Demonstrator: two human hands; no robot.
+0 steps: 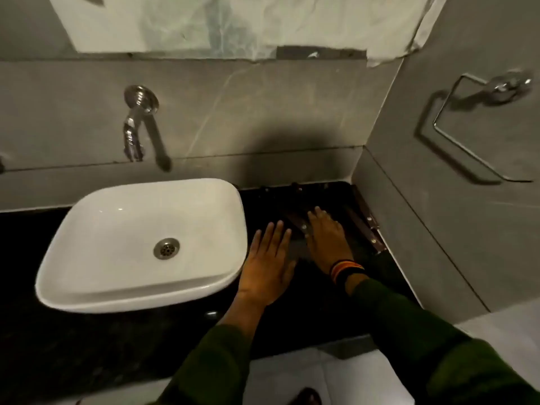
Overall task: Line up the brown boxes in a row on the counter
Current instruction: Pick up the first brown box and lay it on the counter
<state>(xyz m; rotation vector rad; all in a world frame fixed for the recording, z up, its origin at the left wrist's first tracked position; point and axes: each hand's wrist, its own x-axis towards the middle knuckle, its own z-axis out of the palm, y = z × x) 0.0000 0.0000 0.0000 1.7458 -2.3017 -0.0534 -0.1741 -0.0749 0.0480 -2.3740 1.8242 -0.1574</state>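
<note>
Several dark brown flat boxes with small metal clasps lie on the black counter (87, 346), in the corner right of the sink. One brown box (368, 222) lies along the right wall. Another brown box (296, 222) lies slanted at the middle, partly under my right hand (325, 238), which rests flat on it with fingers stretched out. My left hand (268, 261) lies flat just left of that box, fingers straight, holding nothing. The boxes are dim and blend into the counter, so their edges are hard to tell apart.
A white basin (140, 290) sits on the counter to the left, close beside my left hand. A chrome tap (133, 133) juts from the back wall above it. A metal towel ring (479, 127) hangs on the right wall. Grey walls close the corner.
</note>
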